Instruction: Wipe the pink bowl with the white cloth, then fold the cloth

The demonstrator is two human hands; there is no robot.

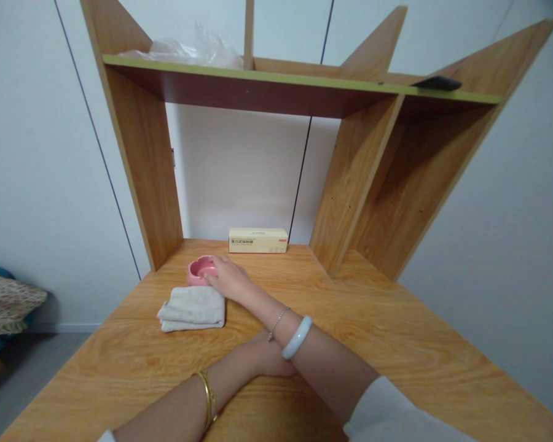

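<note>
My right hand (228, 277) reaches across to the left and grips the right side of a pink ashtray (196, 270), a round dish with a notched rim. The thumb is on the near side of the rim and the fingers lie over the far right side. Just in front of the ashtray lies a folded light grey cloth (193, 309). My left hand (274, 356) rests low over the table, partly under my right forearm. Its fingers are hidden by that forearm, so what it holds, if anything, does not show.
A cream cardboard box (258, 241) stands at the back of the wooden table (396, 368). Around it rises a wooden shelf unit (350, 178) with upright panels. A clear plastic bag (188, 52) and a dark flat object (437, 83) lie on the upper shelf.
</note>
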